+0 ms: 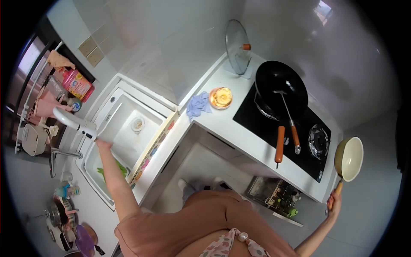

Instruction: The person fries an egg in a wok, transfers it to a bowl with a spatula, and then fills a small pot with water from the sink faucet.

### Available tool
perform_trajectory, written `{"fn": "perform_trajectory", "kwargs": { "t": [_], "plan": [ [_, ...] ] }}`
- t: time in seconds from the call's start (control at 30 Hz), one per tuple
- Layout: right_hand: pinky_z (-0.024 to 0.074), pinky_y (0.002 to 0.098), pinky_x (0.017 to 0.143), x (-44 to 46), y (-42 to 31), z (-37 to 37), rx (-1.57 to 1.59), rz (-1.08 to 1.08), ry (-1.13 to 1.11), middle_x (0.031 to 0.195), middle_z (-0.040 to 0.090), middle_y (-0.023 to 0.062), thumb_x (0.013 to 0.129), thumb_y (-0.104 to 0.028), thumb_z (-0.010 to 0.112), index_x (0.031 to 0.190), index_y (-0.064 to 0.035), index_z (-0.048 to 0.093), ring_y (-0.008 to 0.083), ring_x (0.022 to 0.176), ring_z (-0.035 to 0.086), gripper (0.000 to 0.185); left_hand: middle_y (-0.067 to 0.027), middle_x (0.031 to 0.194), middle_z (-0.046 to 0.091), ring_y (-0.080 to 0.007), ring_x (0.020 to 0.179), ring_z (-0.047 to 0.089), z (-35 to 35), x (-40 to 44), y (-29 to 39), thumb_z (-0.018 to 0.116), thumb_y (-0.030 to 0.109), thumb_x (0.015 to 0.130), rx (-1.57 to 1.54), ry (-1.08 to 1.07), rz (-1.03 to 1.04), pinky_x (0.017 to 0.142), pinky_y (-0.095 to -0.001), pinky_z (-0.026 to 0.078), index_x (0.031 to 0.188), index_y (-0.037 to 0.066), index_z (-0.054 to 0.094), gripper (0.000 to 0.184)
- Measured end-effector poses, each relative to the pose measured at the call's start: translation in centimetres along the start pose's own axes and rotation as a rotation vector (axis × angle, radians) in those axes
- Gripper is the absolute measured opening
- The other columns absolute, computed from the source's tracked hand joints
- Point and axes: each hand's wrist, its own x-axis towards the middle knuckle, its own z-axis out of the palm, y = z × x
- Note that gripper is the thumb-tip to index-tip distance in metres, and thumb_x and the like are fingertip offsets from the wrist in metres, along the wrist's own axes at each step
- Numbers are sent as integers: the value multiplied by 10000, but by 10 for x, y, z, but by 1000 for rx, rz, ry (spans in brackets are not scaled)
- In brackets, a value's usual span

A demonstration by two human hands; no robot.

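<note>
My right hand [335, 203] is closed around the wooden handle of a small pan [352, 159], cream inside and olive outside, held up beside the right end of the counter. At the sink [147, 112], my left hand [104, 144] is just below the head of the white faucet [70, 121]; its fingers are too small and partly hidden to make out. Green leaves [122, 169] lie in the smaller basin under my left forearm. A black wok [281, 90] sits on the stove [265, 135], with a wooden-handled spatula [290, 118] resting in it.
A glass lid [238, 49] stands upright at the back corner. Near it are a bowl of yellowish food [221, 98] and a blue cloth [198, 105]. Below the counter, a drawer [276, 199] is pulled out. Bottles and dishes line the left side, including a pink bottle [78, 84].
</note>
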Motion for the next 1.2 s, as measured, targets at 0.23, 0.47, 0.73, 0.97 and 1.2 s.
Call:
{"fn": "perform_trajectory", "kwargs": {
  "t": [0.23,0.47,0.73,0.97,1.2],
  "plan": [
    [302,189,271,-158,-56,112,-230,-108,-276,555,423,10,692,-32,542,912,-22,451,68,309,354,239,-98,1384,249,-264,1290,163,-41,48,-25,225,545,866,15,353,-40,1023,-516,8,1325,62,255,667],
    [287,198,302,-217,-88,351,-438,-26,-965,568,439,3,667,11,580,886,-7,470,71,337,381,246,29,493,253,-150,449,299,-66,13,-49,387,412,888,-72,242,-263,418,-305,254,668,182,351,321],
    [351,228,349,-273,-21,613,-724,-19,-1526,559,472,13,713,-60,567,819,-9,475,86,391,438,149,-160,864,517,-282,809,509,-73,-108,-114,403,92,810,-166,61,-478,767,-388,435,827,-35,479,149],
    [399,244,382,-320,69,718,-720,138,-1621,583,493,35,701,-70,582,764,4,477,105,439,474,143,-180,1053,521,-300,1078,472,-64,-160,-87,520,217,834,-159,81,-417,962,-366,358,1041,-35,477,329],
    [417,260,410,-344,105,746,-700,201,-1691,606,523,68,731,-69,558,757,16,492,134,463,495,111,-83,931,556,-203,896,542,-28,-164,-71,569,364,826,-220,-94,-450,872,-348,431,985,21,510,382]
  ]
}}
